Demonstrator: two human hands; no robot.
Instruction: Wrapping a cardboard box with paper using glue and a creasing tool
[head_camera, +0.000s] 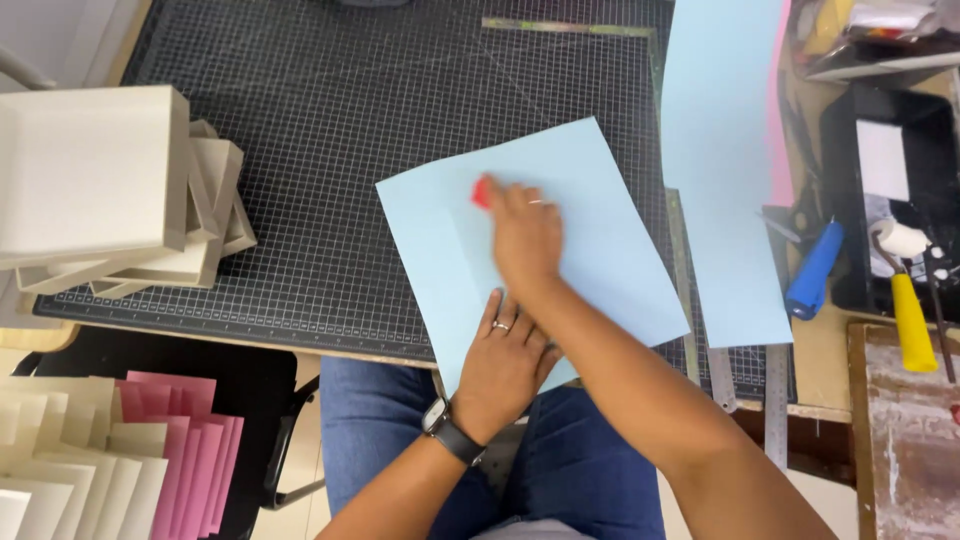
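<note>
Nearest the camera, blue jeans (380, 420) are seen on the person's lap, and a fanned stack of cream and pink paper sheets (120, 450) lies low at the left. The left hand (503, 362), with a black wristwatch (450, 430) on the wrist and a ring on one finger, is laid flat on the near edge of a light blue paper sheet (620, 260); its fingers are extended and kept close together, pressing the sheet down. The sheet is spread at a tilt on a black gridded cutting mat (330, 110) that covers the surface. Further on, the right hand (522, 235) is crossed over the left forearm and is pressed onto the middle of the sheet. Its fingers are curled around a small red tool (481, 192), of which only the tip is seen; the hand is blurred. To the right, a second light blue sheet (725, 170), a blue-handled tool (812, 272) and a yellow-handled roller (908, 305) are found. At the far left, cream cardboard boxes (95, 170) are stacked.
</note>
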